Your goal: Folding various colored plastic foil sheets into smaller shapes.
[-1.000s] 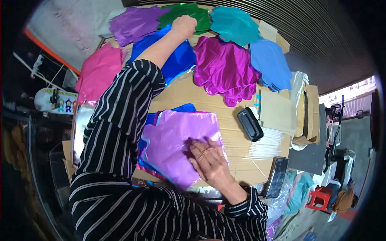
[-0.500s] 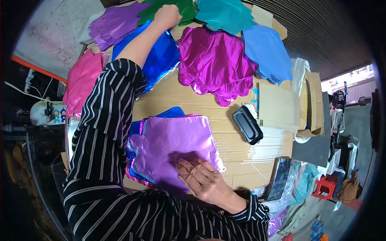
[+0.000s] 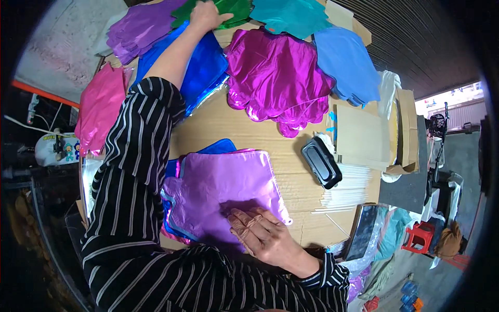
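With left hand (image 3: 206, 16) at green foil (image 3: 238, 11) on far side; cannot tell whether pinching. With right hand (image 3: 265, 236) palm down over lilac foil (image 3: 223, 179), fingers loosely bent side by side. Under lilac foil: blue foil (image 3: 221, 147), on near side of cardboard (image 3: 205, 125). Farther out: magenta foil (image 3: 280, 73). Rightward: black box (image 3: 321, 162), white sticks (image 3: 345, 187), phone (image 3: 362, 231).

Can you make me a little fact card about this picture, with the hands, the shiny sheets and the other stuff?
Left hand: at the green sheets; grip hidden
Right hand: fingers together over the light purple sheet; contact unclear
Under that sheet: blue and pink edges peek out
Other piles: purple, teal, pink, bright blue, magenta, light blue
Right side of table: black box, white sticks
Floor: red stool
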`<state>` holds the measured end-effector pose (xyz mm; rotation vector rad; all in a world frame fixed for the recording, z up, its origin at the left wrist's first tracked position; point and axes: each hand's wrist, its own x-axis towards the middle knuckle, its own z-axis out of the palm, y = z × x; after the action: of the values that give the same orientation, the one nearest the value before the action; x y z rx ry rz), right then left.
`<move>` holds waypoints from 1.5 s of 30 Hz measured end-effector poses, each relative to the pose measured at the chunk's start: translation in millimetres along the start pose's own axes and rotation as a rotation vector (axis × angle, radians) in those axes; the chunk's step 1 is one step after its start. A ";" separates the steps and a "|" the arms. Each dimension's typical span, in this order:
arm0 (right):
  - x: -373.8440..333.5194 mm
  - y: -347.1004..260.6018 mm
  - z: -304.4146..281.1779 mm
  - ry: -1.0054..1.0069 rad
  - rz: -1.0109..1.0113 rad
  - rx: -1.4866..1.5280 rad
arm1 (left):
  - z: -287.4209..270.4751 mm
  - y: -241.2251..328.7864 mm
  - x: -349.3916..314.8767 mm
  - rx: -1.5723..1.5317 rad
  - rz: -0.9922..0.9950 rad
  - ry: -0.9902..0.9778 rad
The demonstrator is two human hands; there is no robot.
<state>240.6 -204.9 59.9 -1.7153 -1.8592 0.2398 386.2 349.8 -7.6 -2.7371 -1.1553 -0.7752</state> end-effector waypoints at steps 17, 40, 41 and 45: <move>-7.0 1.1 -1.4 -0.033 0.005 -0.022 | 38.0 -9.9 14.9 -0.333 -0.263 0.028; -5.9 5.1 2.2 0.030 0.003 0.030 | 2.1 30.3 3.2 -0.426 -0.146 -0.019; -6.1 5.4 1.9 0.022 0.012 0.033 | 1.6 31.1 4.8 -0.475 -0.208 -0.074; -9.8 6.9 1.2 0.023 0.040 0.017 | 10.4 49.7 13.3 -0.720 -0.487 -0.234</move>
<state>245.7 -212.9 52.5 -1.7375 -1.8032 0.2503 432.6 325.6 -4.0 -3.1979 -1.9695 -1.1255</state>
